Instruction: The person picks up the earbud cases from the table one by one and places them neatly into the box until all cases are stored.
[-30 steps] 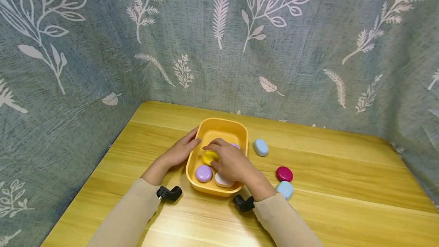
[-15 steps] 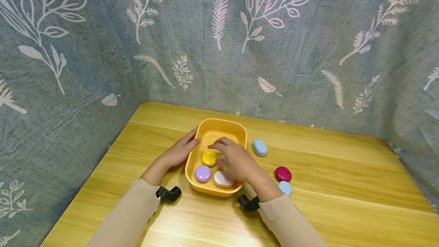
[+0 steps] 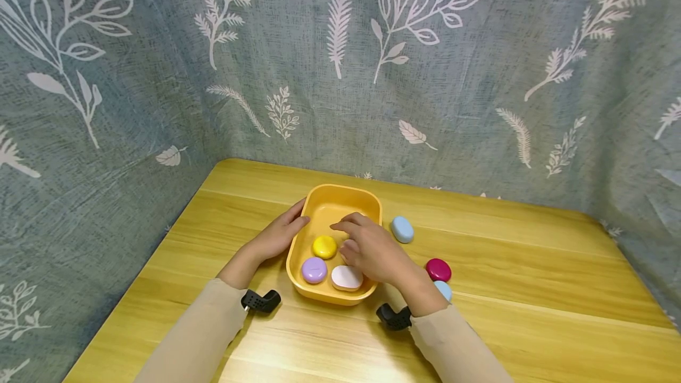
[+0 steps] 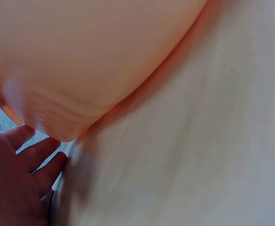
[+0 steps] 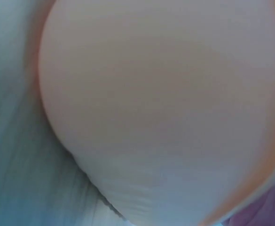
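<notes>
My left hand (image 3: 278, 235) holds the left wall of an orange-yellow plastic box (image 3: 298, 289), thumb at the rim and fingers along the outside. In the left wrist view its fingers (image 4: 36, 155) touch the lower outer wall. My right hand (image 3: 375, 251) reaches over the right side of the box, index finger stretched out and thumb apart from it. Just left of it lies a round glossy yellow piece (image 3: 324, 247). Toward the front are a round lilac piece (image 3: 314, 270) and an oblong white-and-pink piece (image 3: 347, 277). The area under the right palm is hidden.
Right of the box, a light blue oblong piece (image 3: 402, 229) and a dark pink round one (image 3: 438, 270) lie on the wooden table (image 3: 532, 288). Another light blue piece (image 3: 443, 290) is partly behind the right forearm. A patterned cloth (image 3: 298, 46) hangs along the table's back.
My right hand has let go of the yellow piece and drawn to the right, and the lilac piece by its knuckles is now covered. My left hand stays on the box.
</notes>
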Available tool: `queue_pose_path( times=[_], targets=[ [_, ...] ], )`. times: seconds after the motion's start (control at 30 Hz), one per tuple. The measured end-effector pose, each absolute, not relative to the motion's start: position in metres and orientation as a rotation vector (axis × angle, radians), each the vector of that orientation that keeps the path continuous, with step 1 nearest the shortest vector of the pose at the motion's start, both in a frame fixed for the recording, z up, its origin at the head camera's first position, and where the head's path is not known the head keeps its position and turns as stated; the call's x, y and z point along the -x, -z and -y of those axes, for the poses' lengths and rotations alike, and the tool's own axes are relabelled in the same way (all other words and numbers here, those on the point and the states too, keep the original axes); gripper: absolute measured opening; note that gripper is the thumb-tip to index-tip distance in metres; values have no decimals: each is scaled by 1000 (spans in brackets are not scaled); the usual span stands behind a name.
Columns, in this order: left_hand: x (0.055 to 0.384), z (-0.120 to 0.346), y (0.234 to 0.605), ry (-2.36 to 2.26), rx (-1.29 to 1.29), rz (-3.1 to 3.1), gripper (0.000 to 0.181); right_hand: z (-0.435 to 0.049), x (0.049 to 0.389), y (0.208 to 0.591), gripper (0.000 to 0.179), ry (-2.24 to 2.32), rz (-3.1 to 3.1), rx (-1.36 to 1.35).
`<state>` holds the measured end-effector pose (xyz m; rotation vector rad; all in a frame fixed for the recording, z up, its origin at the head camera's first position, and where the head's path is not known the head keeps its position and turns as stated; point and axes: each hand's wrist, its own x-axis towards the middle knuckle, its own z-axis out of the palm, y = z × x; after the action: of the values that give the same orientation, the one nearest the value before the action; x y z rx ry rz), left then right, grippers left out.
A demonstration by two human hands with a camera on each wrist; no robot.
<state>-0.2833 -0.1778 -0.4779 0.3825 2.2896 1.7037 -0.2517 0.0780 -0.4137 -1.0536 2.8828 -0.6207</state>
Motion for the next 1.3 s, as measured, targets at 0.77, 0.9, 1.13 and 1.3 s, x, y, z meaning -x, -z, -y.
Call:
queue_pose_path(
  times=[0.77, 0.9, 1.13, 1.3],
  targets=[
    [283, 178, 479, -1711, -391, -2292, 60, -103, 257, 411, 46, 774, -2977, 1074],
    [284, 177, 479, -1714, -391, -2290, 61, -107, 261, 413, 46, 777, -2988, 1061],
    [284, 176, 479, -1700, -387, -2300, 61, -115, 265, 410, 44, 832, -3009, 1017],
    [284, 177, 478, -1690, -385, -2316, 61, -122, 269, 405, 47, 861, -3034, 986]
  ],
)
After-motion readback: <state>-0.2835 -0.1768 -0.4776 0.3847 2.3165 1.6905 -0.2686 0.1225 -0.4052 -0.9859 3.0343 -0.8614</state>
